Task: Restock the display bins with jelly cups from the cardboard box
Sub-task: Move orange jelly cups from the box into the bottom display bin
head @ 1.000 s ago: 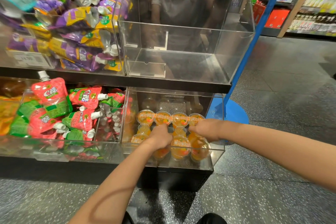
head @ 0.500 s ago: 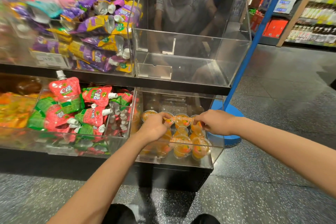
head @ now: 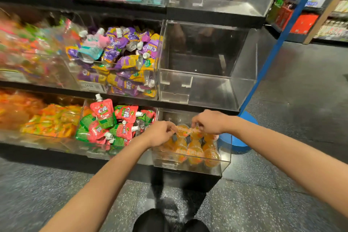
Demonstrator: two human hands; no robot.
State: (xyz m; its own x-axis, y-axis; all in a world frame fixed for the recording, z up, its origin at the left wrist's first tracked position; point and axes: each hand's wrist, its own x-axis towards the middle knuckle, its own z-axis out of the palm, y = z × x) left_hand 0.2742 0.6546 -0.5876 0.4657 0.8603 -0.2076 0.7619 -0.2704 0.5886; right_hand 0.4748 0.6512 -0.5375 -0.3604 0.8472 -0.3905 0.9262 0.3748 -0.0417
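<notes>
In the head view, your left hand [head: 160, 133] and right hand [head: 209, 121] each pinch the rim of joined orange jelly cups [head: 183, 131], held just above more cups lying in the clear acrylic bottom-right display bin [head: 225, 164], beside red-and-green spouted pouches [head: 113, 124].

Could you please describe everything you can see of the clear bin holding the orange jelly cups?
The clear bin looks like transparent acrylic, open-topped, at the right end of the lowest shelf row. Orange jelly cups partly fill it. The left hand and right hand reach in over its top, each pinching a cup.
</notes>
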